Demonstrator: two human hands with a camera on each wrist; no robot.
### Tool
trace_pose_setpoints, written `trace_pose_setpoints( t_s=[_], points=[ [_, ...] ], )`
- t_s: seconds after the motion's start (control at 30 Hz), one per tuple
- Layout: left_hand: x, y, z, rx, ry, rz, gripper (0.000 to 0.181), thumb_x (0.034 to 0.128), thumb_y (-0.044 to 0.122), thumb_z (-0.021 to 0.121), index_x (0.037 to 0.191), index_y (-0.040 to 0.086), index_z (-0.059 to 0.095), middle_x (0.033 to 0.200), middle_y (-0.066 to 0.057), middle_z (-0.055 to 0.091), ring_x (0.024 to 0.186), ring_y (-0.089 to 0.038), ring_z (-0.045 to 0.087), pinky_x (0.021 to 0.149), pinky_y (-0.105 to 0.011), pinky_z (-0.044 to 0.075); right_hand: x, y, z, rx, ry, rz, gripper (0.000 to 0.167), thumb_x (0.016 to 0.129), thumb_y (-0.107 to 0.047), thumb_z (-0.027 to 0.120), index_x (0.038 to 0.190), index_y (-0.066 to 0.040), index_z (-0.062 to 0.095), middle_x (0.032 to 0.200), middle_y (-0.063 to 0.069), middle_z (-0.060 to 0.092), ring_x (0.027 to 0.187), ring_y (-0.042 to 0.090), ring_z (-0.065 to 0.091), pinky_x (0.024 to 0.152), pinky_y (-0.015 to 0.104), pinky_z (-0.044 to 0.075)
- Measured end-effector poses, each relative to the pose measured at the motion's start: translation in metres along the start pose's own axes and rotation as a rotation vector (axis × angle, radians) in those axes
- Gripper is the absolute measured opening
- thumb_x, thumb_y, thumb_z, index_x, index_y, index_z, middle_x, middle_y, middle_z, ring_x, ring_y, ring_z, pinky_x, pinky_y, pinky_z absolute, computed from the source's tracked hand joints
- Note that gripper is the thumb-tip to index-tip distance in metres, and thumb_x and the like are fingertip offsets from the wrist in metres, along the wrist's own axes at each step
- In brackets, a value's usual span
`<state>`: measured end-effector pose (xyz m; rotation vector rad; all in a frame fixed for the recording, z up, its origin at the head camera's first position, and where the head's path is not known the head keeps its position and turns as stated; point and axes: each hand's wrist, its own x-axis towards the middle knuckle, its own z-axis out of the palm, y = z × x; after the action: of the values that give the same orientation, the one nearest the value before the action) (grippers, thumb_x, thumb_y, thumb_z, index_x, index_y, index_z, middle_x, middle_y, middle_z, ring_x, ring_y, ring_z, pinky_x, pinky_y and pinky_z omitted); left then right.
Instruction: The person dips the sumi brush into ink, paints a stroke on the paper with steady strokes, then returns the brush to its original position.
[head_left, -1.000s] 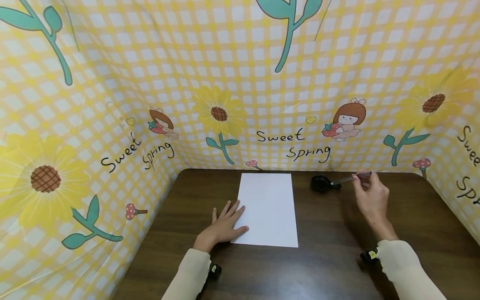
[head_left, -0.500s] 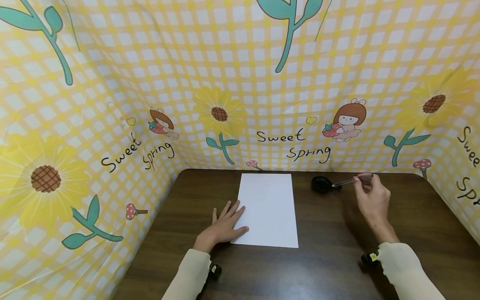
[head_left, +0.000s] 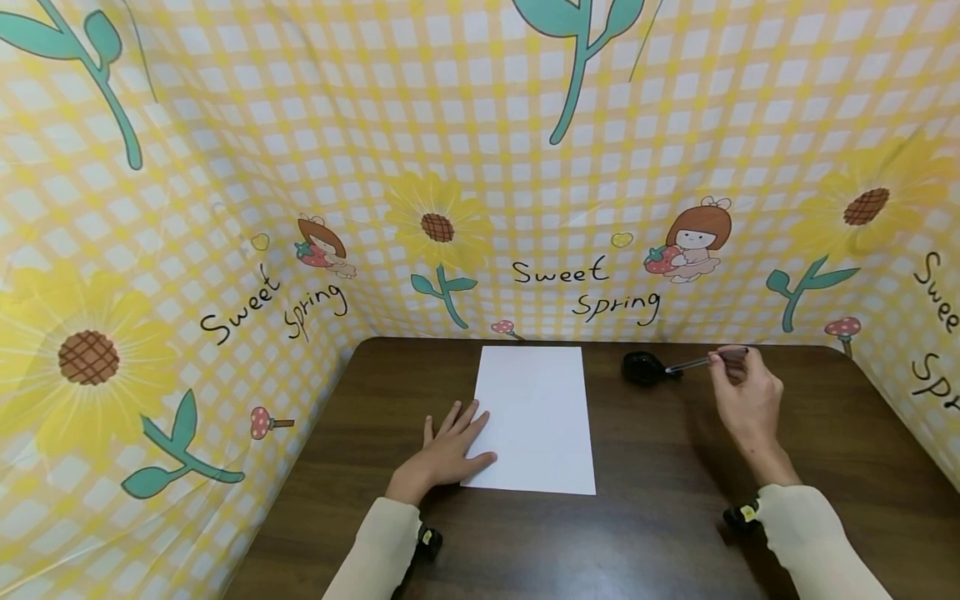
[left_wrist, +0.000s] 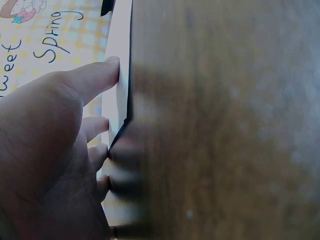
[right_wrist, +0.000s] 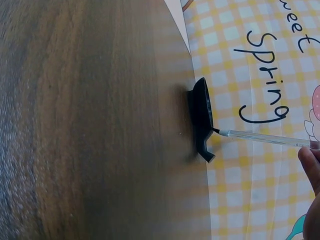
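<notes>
My right hand (head_left: 750,404) pinches a thin brush with a clear handle (head_left: 688,364) between thumb and fingers. In the right wrist view the brush's dark tip (right_wrist: 216,130) meets the rim of a small black dish with a short handle (right_wrist: 201,107). This dish looks like an ink dish and stands near the table's back edge. My left hand (head_left: 444,450) lies with spread, straight fingers on the left edge of a white sheet of paper (head_left: 536,417). In the left wrist view the thumb (left_wrist: 102,77) rests on that sheet.
The dark wooden table (head_left: 637,533) has rounded back corners. A yellow checked cloth (head_left: 555,192) with printed flowers hangs behind it and at both sides. The dish stands to the right of the paper.
My right hand has shifted slightly to the right with the brush, whose tip stays at the dish. The left hand and the paper have kept their places.
</notes>
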<state>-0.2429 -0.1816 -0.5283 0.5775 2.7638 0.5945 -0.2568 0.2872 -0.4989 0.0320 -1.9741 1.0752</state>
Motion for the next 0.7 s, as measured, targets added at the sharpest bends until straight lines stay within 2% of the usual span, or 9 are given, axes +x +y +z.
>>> trace_pose_setpoints(
  t_s=[0.23, 0.5, 0.7],
  points=[
    [0.001, 0.0012, -0.0004, 0.032, -0.006, -0.028, 0.081, 0.1048, 0.059, 0.056, 0.171, 0.021, 0.029, 0.181, -0.004, 0.011, 0.168, -0.037, 0.002, 0.124, -0.079, -0.006, 0.0, -0.0009, -0.0026, 0.001, -0.003, 0.0, 0.019, 0.1, -0.001, 0.071, 0.112, 0.012, 0.067, 0.103, 0.03, 0.077, 0.091, -0.031, 0.056, 0.081, -0.005, 0.043],
    [0.0022, -0.002, 0.0012, 0.008, 0.0, -0.006, 0.081, 0.1042, 0.058, 0.058, 0.17, 0.018, 0.031, 0.181, -0.009, 0.013, 0.167, -0.041, 0.002, 0.122, -0.081, -0.008, 0.0025, -0.005, -0.0061, 0.018, 0.012, -0.003, 0.019, 0.099, -0.002, 0.072, 0.111, 0.013, 0.068, 0.103, 0.029, 0.077, 0.091, -0.029, 0.058, 0.082, -0.005, 0.044],
    [0.0029, -0.0033, 0.0015, 0.044, -0.009, -0.025, 0.081, 0.1049, 0.06, 0.055, 0.171, 0.021, 0.029, 0.181, -0.005, 0.011, 0.168, -0.038, 0.002, 0.123, -0.08, -0.006, 0.005, -0.0081, -0.0068, 0.03, 0.036, -0.014, 0.019, 0.098, -0.001, 0.073, 0.11, 0.013, 0.069, 0.101, 0.029, 0.078, 0.09, -0.028, 0.059, 0.082, -0.004, 0.044]
  ],
)
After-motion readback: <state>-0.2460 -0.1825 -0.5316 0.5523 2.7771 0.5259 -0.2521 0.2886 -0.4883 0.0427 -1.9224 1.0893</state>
